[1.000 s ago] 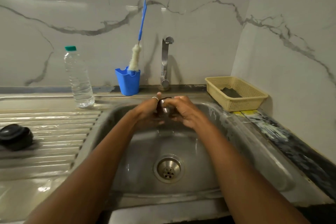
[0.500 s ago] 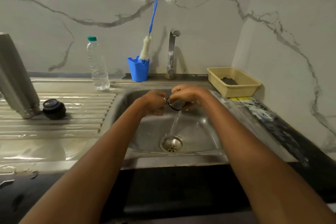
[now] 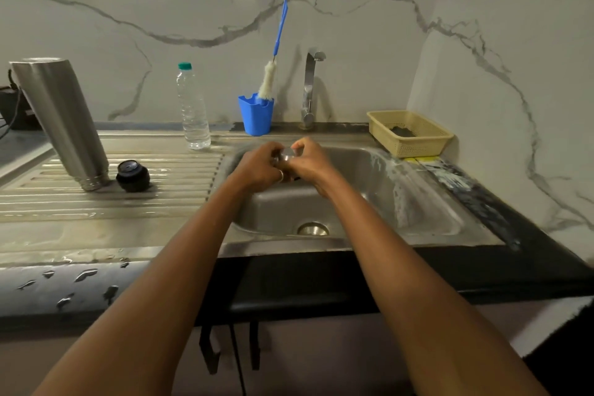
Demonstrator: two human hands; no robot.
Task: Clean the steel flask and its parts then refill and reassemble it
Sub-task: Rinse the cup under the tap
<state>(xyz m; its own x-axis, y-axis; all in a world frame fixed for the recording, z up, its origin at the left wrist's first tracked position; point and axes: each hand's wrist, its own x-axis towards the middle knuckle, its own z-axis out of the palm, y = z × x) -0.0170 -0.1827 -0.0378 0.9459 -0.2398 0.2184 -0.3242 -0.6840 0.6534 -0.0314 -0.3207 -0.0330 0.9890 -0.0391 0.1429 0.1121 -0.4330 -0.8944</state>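
Note:
Over the steel sink (image 3: 427, 202), my left hand (image 3: 258, 167) and my right hand (image 3: 310, 161) together grip a small steel cap (image 3: 285, 156); only its shiny top shows between my fingers. The steel flask body (image 3: 61, 119) stands upside down on the ribbed drainboard (image 3: 173, 177) at the left. Right beside the flask sits its black stopper (image 3: 132, 175).
A clear water bottle (image 3: 193, 109) with a green cap stands behind the drainboard. A blue cup (image 3: 256, 114) holds a bottle brush (image 3: 273, 64) next to the tap (image 3: 310, 87). A yellow basket (image 3: 409, 133) sits at the sink's right rear corner. The counter's front edge is wet.
The view has pulled back and up, bringing the flask fully into sight. The water stream seen below my hands half a second ago is gone. Both hands stay on the cap.

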